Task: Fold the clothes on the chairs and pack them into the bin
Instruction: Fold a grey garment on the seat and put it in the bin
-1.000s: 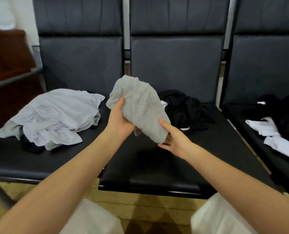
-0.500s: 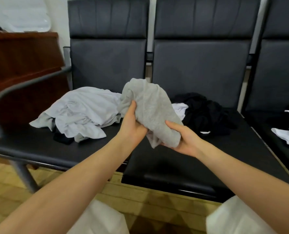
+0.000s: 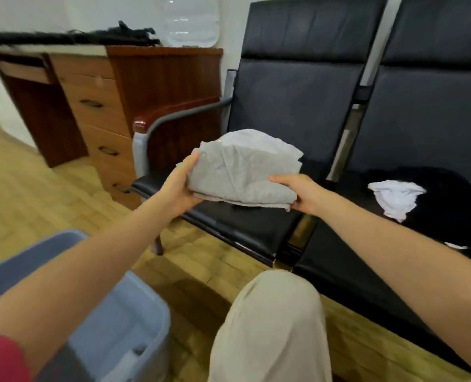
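Since half a second ago: view swung left, bringing the bin and desk into frame; grey garment now a flat folded bundle held level, no longer a loose bunch. Item, lower left: blue-grey bin [image 3: 135, 337], open-topped, on the wooden floor under my left forearm; contents hidden from this angle, possibly nothing in it yet. Item, upper left: wooden desk [image 3: 96, 106] with drawers, dark clutter on top, blurred. Item, centre-left: my left hand [image 3: 178, 188], fingers curled under the bundle's left end, thumb on top, gripping it. Item, centre: folded grey garment [image 3: 240, 175], clear of the seat, held above the left black chair [image 3: 297, 100]; its long axis runs left to right between my two hands, slightly lower at the right. Item, centre-right: my right hand [image 3: 300, 193], thumb over and fingers beneath the right end, pinching the folded edge. Item, right: black clothes [image 3: 435, 188] heaped on the next seat, with a crumpled white garment [image 3: 397, 198] lying on them, both unfolded. Bearing for the coming move, by my judgement: bin lies down and to the left of the bundle, nearer my body, well apart from it; left hand is the nearer one, so the bundle must travel leftward and down, long axis probably turned to suit the bin.
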### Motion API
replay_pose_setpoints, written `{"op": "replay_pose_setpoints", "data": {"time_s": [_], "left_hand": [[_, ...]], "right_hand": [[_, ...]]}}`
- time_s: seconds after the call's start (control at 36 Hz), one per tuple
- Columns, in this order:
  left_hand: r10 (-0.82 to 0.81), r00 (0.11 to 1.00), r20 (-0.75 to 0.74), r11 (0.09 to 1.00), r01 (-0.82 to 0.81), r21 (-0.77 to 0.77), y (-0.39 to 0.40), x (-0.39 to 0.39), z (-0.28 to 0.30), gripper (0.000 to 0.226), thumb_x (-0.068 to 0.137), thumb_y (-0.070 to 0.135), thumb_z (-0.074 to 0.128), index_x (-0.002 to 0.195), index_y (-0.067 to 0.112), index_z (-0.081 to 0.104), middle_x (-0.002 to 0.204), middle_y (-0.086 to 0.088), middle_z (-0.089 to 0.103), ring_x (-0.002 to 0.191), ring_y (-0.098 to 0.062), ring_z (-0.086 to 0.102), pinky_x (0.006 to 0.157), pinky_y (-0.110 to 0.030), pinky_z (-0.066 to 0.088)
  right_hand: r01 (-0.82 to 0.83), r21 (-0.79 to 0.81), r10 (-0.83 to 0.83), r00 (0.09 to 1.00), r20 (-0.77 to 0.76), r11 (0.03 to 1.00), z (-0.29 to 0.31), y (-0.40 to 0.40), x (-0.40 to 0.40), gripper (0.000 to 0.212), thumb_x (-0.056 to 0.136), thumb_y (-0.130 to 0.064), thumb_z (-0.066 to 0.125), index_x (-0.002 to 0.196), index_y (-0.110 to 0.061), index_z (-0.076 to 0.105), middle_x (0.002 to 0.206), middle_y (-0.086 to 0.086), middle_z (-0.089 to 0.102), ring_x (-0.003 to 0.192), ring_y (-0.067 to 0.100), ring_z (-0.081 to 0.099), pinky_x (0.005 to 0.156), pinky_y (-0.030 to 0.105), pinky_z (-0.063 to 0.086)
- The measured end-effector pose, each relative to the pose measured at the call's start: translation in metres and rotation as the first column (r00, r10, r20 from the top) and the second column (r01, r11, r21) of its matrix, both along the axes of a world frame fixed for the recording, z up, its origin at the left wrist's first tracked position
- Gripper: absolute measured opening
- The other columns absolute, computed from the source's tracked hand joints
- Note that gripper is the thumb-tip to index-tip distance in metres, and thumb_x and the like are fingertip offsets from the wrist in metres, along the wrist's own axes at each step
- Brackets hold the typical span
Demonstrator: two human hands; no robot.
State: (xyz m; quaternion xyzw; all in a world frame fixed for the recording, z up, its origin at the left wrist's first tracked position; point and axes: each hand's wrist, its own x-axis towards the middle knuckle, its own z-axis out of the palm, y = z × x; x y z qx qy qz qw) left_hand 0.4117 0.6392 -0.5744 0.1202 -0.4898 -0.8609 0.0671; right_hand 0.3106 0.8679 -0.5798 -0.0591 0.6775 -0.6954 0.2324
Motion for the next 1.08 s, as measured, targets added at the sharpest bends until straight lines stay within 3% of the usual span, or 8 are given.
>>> {"op": "replay_pose_setpoints", "data": {"time_s": [0.19,0.42,0.56,0.67,0.75,0.89,1.0,1.08], "left_hand": [[0.183,0.969,0.168,0.949,-0.129,-0.289,-0.081,0.087,-0.036,0.044,0.093,0.048,0.054,0.129,0.022,0.057,0.124,-0.002,0.064,0.106,-0.017,0.063,0.087,-0.037,0.053],[0.336,0.818,0.467,0.933,-0.221,-0.285,-0.143,0.165,-0.083,0.028,0.092,0.043,0.058,0.105,0.018,0.062,0.103,-0.005,0.068,0.093,-0.020,0.064,0.072,-0.034,0.052],[0.350,0.726,0.592,0.936,-0.256,-0.240,-0.174,0.207,-0.135,0.038,0.089,0.042,0.062,0.118,0.017,0.061,0.116,-0.008,0.067,0.103,-0.024,0.064,0.078,-0.037,0.052],[0.459,0.595,0.660,0.887,-0.354,-0.297,-0.190,0.239,-0.191,0.049,0.083,0.039,0.067,0.123,0.011,0.060,0.124,-0.011,0.064,0.110,-0.028,0.061,0.098,-0.040,0.048],[0.567,0.444,0.694,0.821,-0.379,-0.428,-0.197,0.256,-0.229,0.070,0.076,0.037,0.075,0.132,0.003,0.051,0.130,-0.013,0.059,0.112,-0.031,0.060,0.094,-0.039,0.049],[0.544,0.345,0.764,0.839,-0.217,-0.499,-0.196,0.280,-0.271,0.063,0.081,0.030,0.076,0.127,-0.007,0.052,0.124,-0.018,0.061,0.109,-0.035,0.062,0.085,-0.042,0.053],[0.495,0.389,0.777,0.818,0.093,-0.568,-0.189,0.295,-0.298,0.071,0.083,0.034,0.073,0.140,0.005,0.042,0.135,-0.017,0.051,0.119,-0.033,0.054,0.093,-0.041,0.049],[0.426,0.409,0.807,0.756,0.328,-0.566,-0.181,0.301,-0.310,0.067,0.085,0.035,0.071,0.141,0.013,0.040,0.134,-0.014,0.050,0.117,-0.031,0.054,0.089,-0.037,0.048]], "right_hand": [[-0.299,0.169,0.309,0.950,-0.037,0.939,-0.030,-0.112,0.042,0.040,0.087,-0.018,0.068,0.125,-0.019,0.057,0.110,0.000,0.068,0.104,0.020,0.064,0.093,0.039,0.053],[-0.444,0.390,0.482,0.876,-0.001,0.807,-0.078,-0.214,0.099,0.056,0.087,-0.023,0.068,0.138,-0.012,0.047,0.131,0.011,0.057,0.113,0.031,0.058,0.097,0.047,0.050],[-0.512,0.424,0.543,0.838,0.055,0.747,-0.109,-0.259,0.135,0.061,0.082,-0.021,0.070,0.137,-0.008,0.046,0.130,0.012,0.056,0.113,0.029,0.059,0.094,0.045,0.053],[-0.578,0.448,0.583,0.800,0.144,0.682,-0.146,-0.290,0.169,0.047,0.084,-0.023,0.068,0.126,-0.007,0.054,0.115,0.016,0.064,0.103,0.033,0.064,0.084,0.042,0.056],[-0.632,0.491,0.610,0.758,0.231,0.600,-0.180,-0.304,0.190,0.039,0.086,-0.024,0.063,0.120,-0.008,0.055,0.111,0.018,0.064,0.101,0.033,0.064,0.071,0.034,0.052],[-0.691,0.544,0.619,0.703,0.351,0.476,-0.243,-0.298,0.203,0.029,0.090,-0.014,0.056,0.115,0.000,0.056,0.082,0.013,0.054,0.071,0.022,0.054,0.059,0.028,0.043],[-0.596,0.786,0.769,0.576,0.276,0.164,-0.271,-0.288,0.205,0.049,0.094,-0.027,0.057,0.136,-0.003,0.048,0.128,0.018,0.057,0.115,0.035,0.056,0.093,0.038,0.048],[-0.505,0.862,0.881,0.386,0.275,-0.047,-0.275,-0.289,0.207,0.051,0.096,-0.022,0.053,0.142,-0.003,0.042,0.138,0.021,0.052,0.124,0.036,0.051,0.101,0.039,0.043]]}}
